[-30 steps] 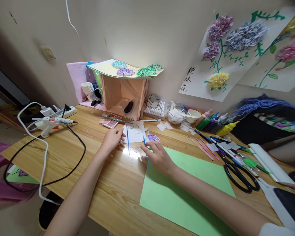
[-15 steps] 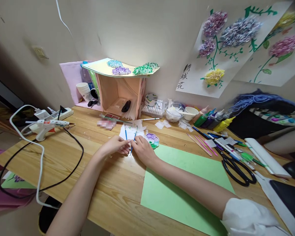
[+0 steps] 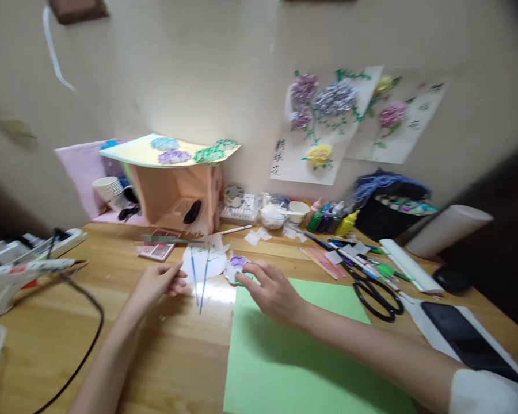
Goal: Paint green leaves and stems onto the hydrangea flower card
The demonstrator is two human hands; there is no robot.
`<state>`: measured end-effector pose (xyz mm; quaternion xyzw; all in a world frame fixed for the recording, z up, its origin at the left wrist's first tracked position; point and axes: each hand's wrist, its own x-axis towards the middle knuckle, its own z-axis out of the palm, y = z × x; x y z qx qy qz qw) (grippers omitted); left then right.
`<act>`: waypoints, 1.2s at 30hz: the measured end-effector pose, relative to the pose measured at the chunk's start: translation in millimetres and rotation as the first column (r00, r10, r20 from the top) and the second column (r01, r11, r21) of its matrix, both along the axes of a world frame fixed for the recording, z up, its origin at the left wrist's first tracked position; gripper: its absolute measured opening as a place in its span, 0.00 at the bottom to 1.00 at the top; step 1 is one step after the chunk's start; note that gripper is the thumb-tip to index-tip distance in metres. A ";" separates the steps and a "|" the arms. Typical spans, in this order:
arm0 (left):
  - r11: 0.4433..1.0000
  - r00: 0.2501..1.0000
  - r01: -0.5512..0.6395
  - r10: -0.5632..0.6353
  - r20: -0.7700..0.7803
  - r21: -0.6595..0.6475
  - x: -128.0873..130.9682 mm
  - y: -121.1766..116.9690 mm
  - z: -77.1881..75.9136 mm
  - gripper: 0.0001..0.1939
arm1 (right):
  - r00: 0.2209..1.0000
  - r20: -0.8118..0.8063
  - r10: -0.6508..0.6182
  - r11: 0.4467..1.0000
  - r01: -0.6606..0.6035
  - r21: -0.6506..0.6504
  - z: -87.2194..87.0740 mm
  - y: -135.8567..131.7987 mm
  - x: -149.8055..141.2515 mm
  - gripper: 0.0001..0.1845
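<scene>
Poster (image 3: 300, 172) reads 绣球花. Left hand (image 3: 163, 282) narrow, contents unclear; right hand (image 3: 278, 292) wide beside palette (image 3: 233, 270), over green sheet's (image 3: 276, 374) far edge.

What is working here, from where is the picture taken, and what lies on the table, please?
No machine: just a person's left hand and right hand. The camera is worn on the head and looks forward and down at a wooden table. The left hand is beside a white paper; two blue brushes lie partly on it. The right hand is by a paint palette, over a green sheet. A glue gun lies farther left. I see nothing clearly held; whether either hand touches something is unclear.
</scene>
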<state>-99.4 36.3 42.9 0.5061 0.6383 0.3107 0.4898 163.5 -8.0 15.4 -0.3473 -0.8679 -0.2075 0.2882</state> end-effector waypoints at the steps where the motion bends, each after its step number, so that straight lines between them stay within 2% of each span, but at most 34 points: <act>1: 0.998 1.000 -0.002 0.004 -0.022 0.058 2.3 -0.3 1.2 0.26 | 0.999 -0.042 -0.022 0.999 0.023 0.022 7.5 -1.4 27.7 0.15; 3: 0.991 0.999 0.031 -0.025 -0.045 0.134 12.4 -1.5 2.8 0.28 | 0.975 -0.141 -0.169 0.986 0.169 -0.015 20.3 -0.2 89.4 0.12; 4: 0.987 0.997 0.058 -0.050 -0.057 0.149 20.7 -2.6 3.8 0.28 | 0.936 -0.199 -0.290 0.957 0.279 -0.079 25.4 1.8 121.6 0.10; 5: 0.982 0.992 0.105 -0.093 -0.083 0.157 31.3 -4.2 5.3 0.29 | 0.857 -0.266 -0.441 0.897 0.408 -0.172 29.5 4.4 153.2 0.08; 6: 0.973 0.980 0.176 -0.158 -0.124 0.149 44.2 -6.1 7.5 0.28 | 0.745 -0.310 -0.591 0.805 0.522 -0.282 32.7 7.5 183.0 0.07; 7: 0.957 0.959 0.253 -0.229 -0.164 0.140 59.1 -8.3 10.5 0.29 | 0.671 -0.325 -0.666 0.745 0.586 -0.318 35.1 11.0 210.2 0.08; 9: 0.918 0.911 0.374 -0.338 -0.237 0.132 93.6 -12.5 18.3 0.29 | 0.585 -0.316 -0.747 0.665 0.654 -0.361 39.0 19.7 254.0 0.09; 12: 0.833 0.819 0.537 -0.474 -0.324 0.138 149.0 -16.5 31.0 0.26 | 0.559 -0.243 -0.793 0.607 0.688 -0.398 47.5 40.5 292.2 0.07; 16: 0.745 0.733 0.645 -0.543 -0.408 0.167 210.0 -21.3 42.5 0.22 | 0.601 -0.103 -0.793 0.581 0.693 -0.426 67.4 85.7 310.7 0.08; 20: 0.718 0.708 0.676 -0.572 -0.415 0.164 241.5 -27.0 47.3 0.20 | 0.622 0.085 -0.779 0.494 0.691 -0.528 80.7 131.4 318.2 0.17; 23: 0.729 0.709 0.668 -0.564 -0.423 0.147 248.1 -27.0 49.2 0.19 | 0.638 0.204 -0.742 0.428 0.686 -0.588 80.0 151.3 320.5 0.17; 26: 0.739 0.710 0.663 -0.570 -0.413 0.119 248.0 -24.1 52.1 0.18 | 0.650 0.284 -0.705 0.391 0.690 -0.609 75.8 159.8 320.2 0.17; 36: 0.731 0.683 0.675 -0.570 -0.457 0.097 243.5 -22.8 65.4 0.24 | 0.660 0.399 -0.637 0.355 0.710 -0.608 77.9 170.9 319.3 0.17</act>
